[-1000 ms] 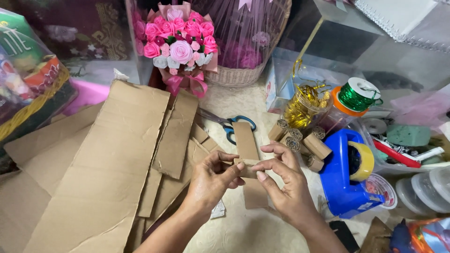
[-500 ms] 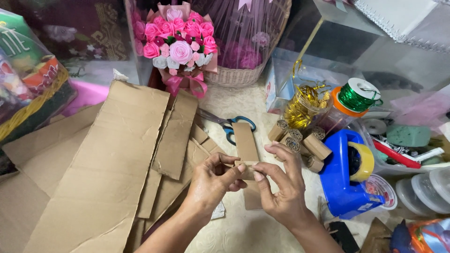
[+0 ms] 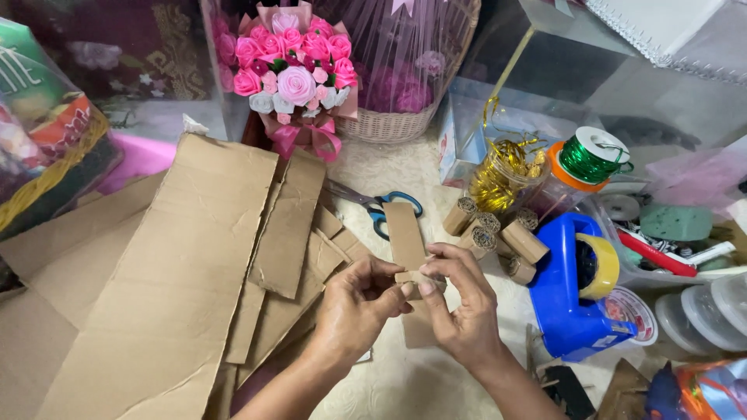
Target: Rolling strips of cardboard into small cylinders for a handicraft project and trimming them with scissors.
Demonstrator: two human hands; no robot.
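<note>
1. Left hand: I see it closed, fingertips pinching the near end of a small cardboard strip.
2. Right hand: also closed on the same strip, thumb and fingers curled over its near end, touching the left fingertips. How tightly either grip presses I cannot tell.
3. Cardboard strip: narrow, brown, held just above the bench, its far end pointing toward the scissors. The near end looks folded or rolled between the fingers; I cannot tell which.
4. Scissors: blue handles, lying flat just beyond the strip's far end.
5. Cardboard sheets: large torn pieces overlapping to the left of the hands, with narrower cut strips layered on top.
6. Rolled cardboard tubes: a small cluster just right of the strip, beside the dispenser.
7. Blue tape dispenser: right of the right hand, carrying a yellowish tape roll.
8. Green wire spool: behind the dispenser, on an orange-rimmed lid.
9. Jar of gold ribbon: left of the spool.
10. Pink rose bouquet: at the far edge, with a wicker basket to its right.
</note>
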